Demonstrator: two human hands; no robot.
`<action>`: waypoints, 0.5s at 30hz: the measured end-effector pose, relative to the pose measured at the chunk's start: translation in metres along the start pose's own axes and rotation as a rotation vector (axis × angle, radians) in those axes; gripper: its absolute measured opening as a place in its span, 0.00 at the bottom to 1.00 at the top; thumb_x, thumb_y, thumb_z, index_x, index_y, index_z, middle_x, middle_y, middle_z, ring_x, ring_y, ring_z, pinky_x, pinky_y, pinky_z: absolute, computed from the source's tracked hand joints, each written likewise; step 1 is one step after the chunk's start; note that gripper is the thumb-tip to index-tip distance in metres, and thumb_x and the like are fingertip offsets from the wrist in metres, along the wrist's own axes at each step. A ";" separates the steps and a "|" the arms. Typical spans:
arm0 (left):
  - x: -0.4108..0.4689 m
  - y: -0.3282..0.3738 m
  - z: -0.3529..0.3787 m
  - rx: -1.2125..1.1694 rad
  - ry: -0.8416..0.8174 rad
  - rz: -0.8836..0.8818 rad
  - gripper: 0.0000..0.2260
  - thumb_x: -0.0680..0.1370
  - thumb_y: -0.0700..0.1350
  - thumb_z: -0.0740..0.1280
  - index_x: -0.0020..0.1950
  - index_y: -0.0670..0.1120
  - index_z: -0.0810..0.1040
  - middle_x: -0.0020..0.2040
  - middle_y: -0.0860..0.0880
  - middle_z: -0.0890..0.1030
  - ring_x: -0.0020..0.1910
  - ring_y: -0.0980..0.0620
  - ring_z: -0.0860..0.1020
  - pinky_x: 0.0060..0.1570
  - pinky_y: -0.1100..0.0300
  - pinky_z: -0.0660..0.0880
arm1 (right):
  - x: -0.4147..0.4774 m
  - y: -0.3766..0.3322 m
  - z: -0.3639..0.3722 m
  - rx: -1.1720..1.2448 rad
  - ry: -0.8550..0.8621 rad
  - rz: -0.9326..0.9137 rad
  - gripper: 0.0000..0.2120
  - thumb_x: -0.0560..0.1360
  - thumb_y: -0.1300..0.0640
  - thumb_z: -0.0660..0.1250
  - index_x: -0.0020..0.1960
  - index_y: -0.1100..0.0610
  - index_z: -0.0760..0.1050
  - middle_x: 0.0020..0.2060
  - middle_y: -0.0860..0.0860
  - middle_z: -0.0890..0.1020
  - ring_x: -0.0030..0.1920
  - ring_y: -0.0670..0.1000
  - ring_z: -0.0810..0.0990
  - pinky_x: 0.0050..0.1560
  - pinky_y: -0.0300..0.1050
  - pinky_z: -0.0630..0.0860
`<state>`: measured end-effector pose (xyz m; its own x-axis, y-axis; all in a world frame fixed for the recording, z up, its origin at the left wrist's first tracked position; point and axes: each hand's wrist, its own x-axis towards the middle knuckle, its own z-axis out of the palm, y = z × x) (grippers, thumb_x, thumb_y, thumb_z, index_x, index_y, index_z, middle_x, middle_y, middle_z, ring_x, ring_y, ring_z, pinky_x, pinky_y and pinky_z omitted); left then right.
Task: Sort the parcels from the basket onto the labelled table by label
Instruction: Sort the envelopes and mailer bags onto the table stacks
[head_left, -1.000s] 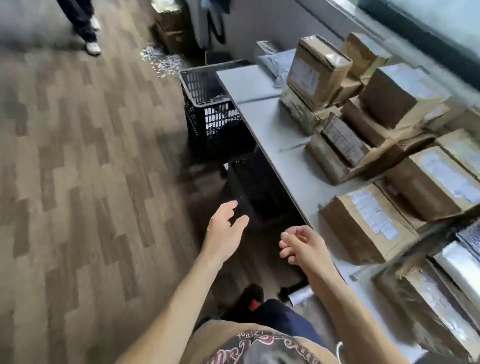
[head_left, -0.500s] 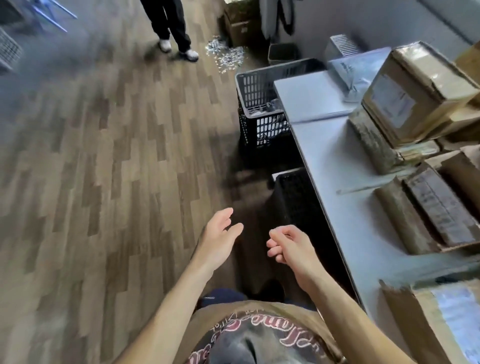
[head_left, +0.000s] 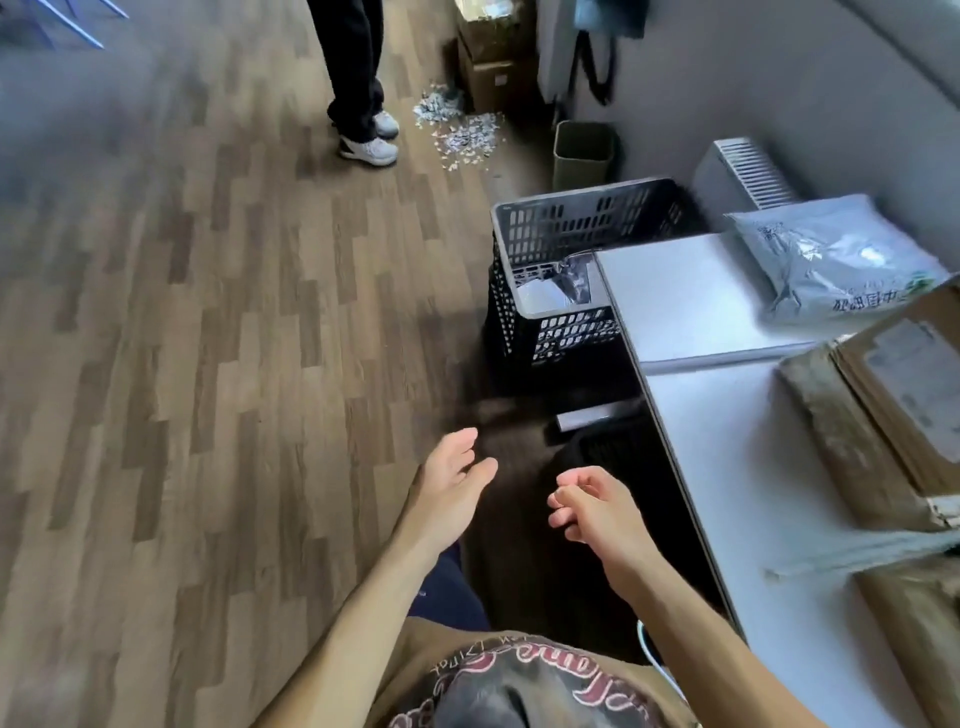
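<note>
Left hand (head_left: 449, 483) released, fingers straight; right hand (head_left: 592, 512) loosely curled, empty. Both over floor (head_left: 208, 364). Basket (head_left: 571, 213) beside table (head_left: 727, 441), parcels (head_left: 540, 296) inside.

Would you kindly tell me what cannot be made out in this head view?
Basket contents, head view: the table corner and its own wall hide most.
Brown parcel label, head view: blurred and cut off by the right edge.
Grey bag print, head view: too blurred to read.
Standing person, head view: cut off above the legs by the top edge.
</note>
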<state>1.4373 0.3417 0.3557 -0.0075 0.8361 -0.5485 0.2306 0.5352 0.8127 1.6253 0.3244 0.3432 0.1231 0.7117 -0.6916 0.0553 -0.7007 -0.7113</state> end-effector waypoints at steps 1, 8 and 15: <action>0.020 0.008 -0.011 0.007 -0.026 -0.007 0.21 0.84 0.43 0.66 0.77 0.50 0.69 0.75 0.55 0.72 0.73 0.57 0.70 0.70 0.61 0.65 | 0.013 -0.013 0.009 0.009 0.030 0.013 0.08 0.77 0.67 0.65 0.54 0.61 0.77 0.43 0.56 0.83 0.37 0.49 0.80 0.36 0.39 0.73; 0.142 0.092 -0.069 0.086 -0.206 0.028 0.21 0.83 0.43 0.67 0.76 0.50 0.70 0.73 0.54 0.73 0.72 0.58 0.71 0.70 0.62 0.65 | 0.084 -0.116 0.065 0.156 0.162 0.029 0.07 0.75 0.69 0.66 0.51 0.61 0.77 0.39 0.54 0.81 0.36 0.51 0.77 0.34 0.39 0.70; 0.245 0.158 -0.065 0.166 -0.346 0.047 0.20 0.81 0.42 0.69 0.74 0.49 0.73 0.70 0.54 0.76 0.69 0.57 0.74 0.68 0.63 0.68 | 0.149 -0.169 0.070 0.390 0.284 0.095 0.08 0.76 0.70 0.65 0.52 0.61 0.76 0.40 0.56 0.79 0.32 0.49 0.75 0.31 0.38 0.66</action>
<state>1.4084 0.6389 0.3629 0.3287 0.7539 -0.5689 0.3779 0.4471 0.8108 1.5647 0.5524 0.3519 0.3775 0.5659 -0.7329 -0.3380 -0.6527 -0.6781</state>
